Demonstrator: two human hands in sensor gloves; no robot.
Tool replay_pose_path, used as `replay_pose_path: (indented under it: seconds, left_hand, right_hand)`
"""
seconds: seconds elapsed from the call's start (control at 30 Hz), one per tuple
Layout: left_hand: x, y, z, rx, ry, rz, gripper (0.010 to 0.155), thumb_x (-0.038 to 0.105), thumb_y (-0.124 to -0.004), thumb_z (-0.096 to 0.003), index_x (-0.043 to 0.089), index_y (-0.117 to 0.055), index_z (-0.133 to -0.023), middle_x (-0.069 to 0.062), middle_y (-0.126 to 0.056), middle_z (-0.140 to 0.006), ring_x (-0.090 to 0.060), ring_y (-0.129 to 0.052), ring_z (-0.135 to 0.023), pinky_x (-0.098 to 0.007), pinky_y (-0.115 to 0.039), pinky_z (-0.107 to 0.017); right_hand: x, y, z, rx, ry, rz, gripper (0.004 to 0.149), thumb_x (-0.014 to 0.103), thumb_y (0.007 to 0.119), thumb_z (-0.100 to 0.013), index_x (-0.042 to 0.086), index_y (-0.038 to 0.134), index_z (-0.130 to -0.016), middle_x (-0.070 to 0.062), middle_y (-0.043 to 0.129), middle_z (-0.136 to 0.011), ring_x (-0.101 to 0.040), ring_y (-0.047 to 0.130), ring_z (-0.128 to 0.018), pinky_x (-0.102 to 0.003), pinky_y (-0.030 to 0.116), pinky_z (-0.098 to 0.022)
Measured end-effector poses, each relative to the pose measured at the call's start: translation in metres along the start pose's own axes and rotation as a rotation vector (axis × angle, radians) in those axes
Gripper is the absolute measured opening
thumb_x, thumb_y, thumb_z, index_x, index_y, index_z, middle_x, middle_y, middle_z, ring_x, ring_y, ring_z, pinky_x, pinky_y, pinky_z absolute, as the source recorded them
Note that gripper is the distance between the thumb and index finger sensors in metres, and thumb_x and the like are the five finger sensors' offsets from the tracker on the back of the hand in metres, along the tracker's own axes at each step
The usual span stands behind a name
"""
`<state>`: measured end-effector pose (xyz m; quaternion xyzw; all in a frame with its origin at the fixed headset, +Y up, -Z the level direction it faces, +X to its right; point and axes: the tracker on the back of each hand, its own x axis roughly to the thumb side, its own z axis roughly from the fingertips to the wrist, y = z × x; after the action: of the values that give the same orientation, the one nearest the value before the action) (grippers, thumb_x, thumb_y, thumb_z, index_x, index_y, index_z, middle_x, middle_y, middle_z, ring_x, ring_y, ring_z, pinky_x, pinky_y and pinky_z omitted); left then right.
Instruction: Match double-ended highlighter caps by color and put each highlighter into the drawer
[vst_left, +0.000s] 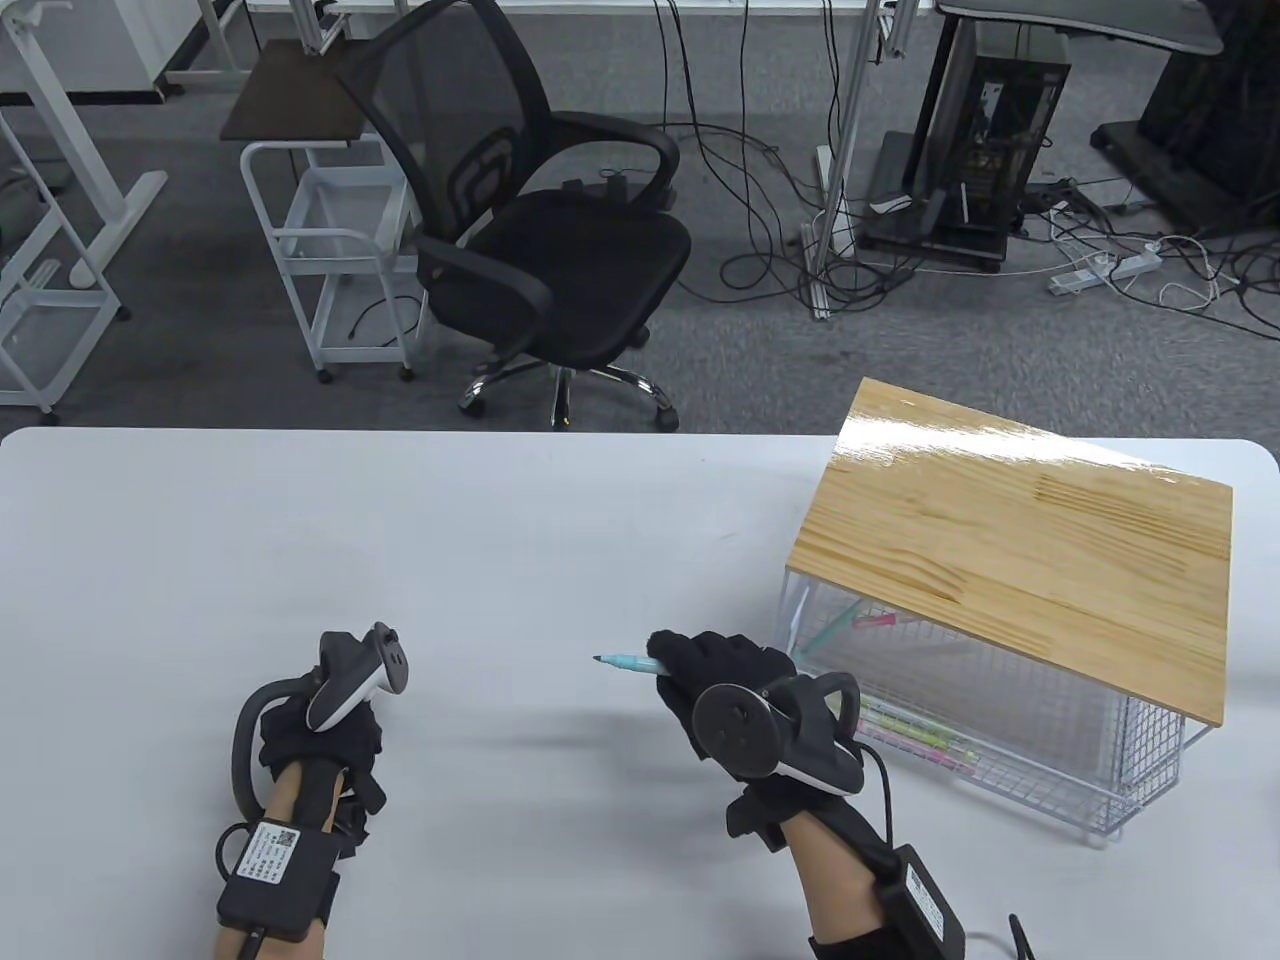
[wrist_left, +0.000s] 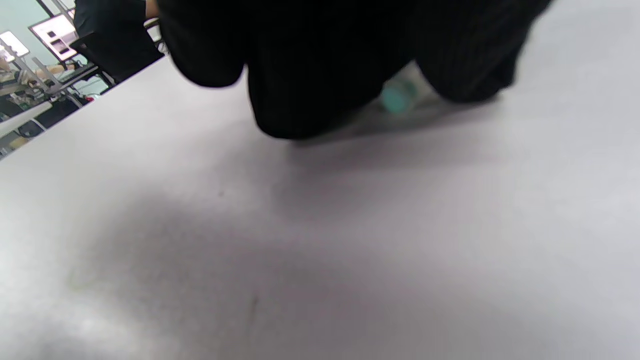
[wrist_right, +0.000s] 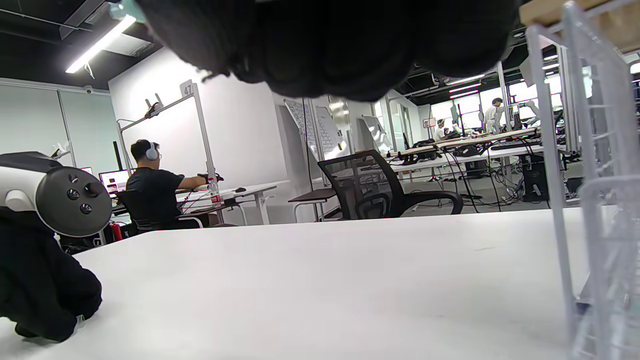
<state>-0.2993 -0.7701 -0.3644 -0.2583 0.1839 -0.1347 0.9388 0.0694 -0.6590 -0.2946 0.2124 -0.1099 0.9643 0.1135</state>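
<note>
My right hand (vst_left: 685, 668) grips a light blue highlighter (vst_left: 625, 662) just above the table, its bare tip pointing left. In the right wrist view only a sliver of that highlighter (wrist_right: 122, 7) shows beside the curled fingers (wrist_right: 325, 45). My left hand (vst_left: 325, 725) sits curled on the table at the lower left. In the left wrist view its fingers (wrist_left: 310, 75) close round a small teal cap (wrist_left: 400, 97), blurred, down at the table surface. The wire drawer unit (vst_left: 1010, 745) with a wooden top (vst_left: 1020, 540) stands right of my right hand and holds several highlighters (vst_left: 915, 735).
The white table (vst_left: 450, 560) stretches left and behind the hands. A black office chair (vst_left: 540, 240) and a white cart (vst_left: 320, 250) stand beyond its far edge. In the right wrist view a person (wrist_right: 150, 190) sits at a distant desk.
</note>
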Motion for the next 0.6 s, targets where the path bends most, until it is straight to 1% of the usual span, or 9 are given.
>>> replay_pose_path:
  seconds: [0.1,0.23,0.33,0.4,0.5,0.53,0.6]
  left_hand:
    - [0.003,-0.001,0.001,0.018,0.001,-0.026,0.051,0.045,-0.074,-0.0562,0.028,-0.065,-0.104,-0.004,-0.082,-0.099,-0.020,-0.089,-0.088,-0.055,-0.066,-0.080]
    - [0.004,-0.002,0.001,0.010,-0.008,-0.040,0.050,0.045,-0.071,-0.0575,0.028,-0.063,-0.104,-0.004,-0.080,-0.099,-0.020,-0.088,-0.089,-0.055,-0.066,-0.080]
    - [0.001,-0.003,-0.001,-0.017,-0.019,-0.010,0.049,0.045,-0.070,-0.0586,0.029,-0.060,-0.105,-0.004,-0.078,-0.099,-0.020,-0.085,-0.089,-0.054,-0.065,-0.081]
    - [0.000,-0.002,-0.001,-0.013,-0.032,0.017,0.049,0.044,-0.068,-0.0597,0.030,-0.058,-0.105,-0.005,-0.077,-0.101,-0.022,-0.085,-0.090,-0.054,-0.064,-0.081]
    - [0.000,0.005,0.004,0.016,-0.064,0.059,0.049,0.043,-0.064,-0.0608,0.032,-0.051,-0.106,-0.008,-0.074,-0.109,-0.027,-0.086,-0.094,-0.055,-0.066,-0.079]
    - [0.001,0.010,0.007,0.033,-0.094,0.087,0.049,0.043,-0.063,-0.0614,0.032,-0.048,-0.107,-0.010,-0.072,-0.112,-0.028,-0.086,-0.095,-0.056,-0.068,-0.078]
    - [0.005,0.019,0.016,0.059,-0.166,0.138,0.048,0.043,-0.061,-0.0620,0.035,-0.044,-0.107,-0.008,-0.073,-0.112,-0.029,-0.090,-0.093,-0.056,-0.072,-0.076]
  right_hand:
    - [0.000,0.000,0.000,0.007,-0.002,0.006,0.046,0.042,0.067,-0.059,0.034,0.063,-0.104,-0.001,0.085,-0.081,-0.023,0.090,-0.060,-0.055,0.079,-0.052]
    - [0.001,0.001,0.000,0.016,-0.004,0.009,0.046,0.042,0.067,-0.058,0.034,0.063,-0.104,-0.001,0.086,-0.081,-0.023,0.090,-0.060,-0.055,0.079,-0.052]
    - [0.001,0.001,-0.001,0.019,-0.003,0.009,0.046,0.042,0.067,-0.059,0.034,0.062,-0.104,-0.001,0.085,-0.082,-0.023,0.090,-0.061,-0.055,0.079,-0.053]
    - [0.000,0.002,-0.001,0.022,-0.001,0.011,0.046,0.042,0.067,-0.058,0.034,0.063,-0.104,-0.001,0.086,-0.081,-0.023,0.090,-0.060,-0.055,0.079,-0.052]
    - [-0.002,0.002,-0.001,0.026,0.007,0.025,0.046,0.042,0.067,-0.059,0.034,0.063,-0.104,-0.001,0.085,-0.081,-0.023,0.090,-0.061,-0.055,0.079,-0.052]
    - [-0.003,0.002,-0.001,0.028,0.012,0.030,0.046,0.042,0.068,-0.058,0.035,0.065,-0.103,-0.001,0.087,-0.080,-0.024,0.091,-0.059,-0.056,0.080,-0.052]
    - [-0.004,0.001,-0.001,0.030,0.019,0.038,0.046,0.042,0.067,-0.059,0.034,0.063,-0.104,-0.001,0.085,-0.082,-0.024,0.090,-0.061,-0.055,0.079,-0.053]
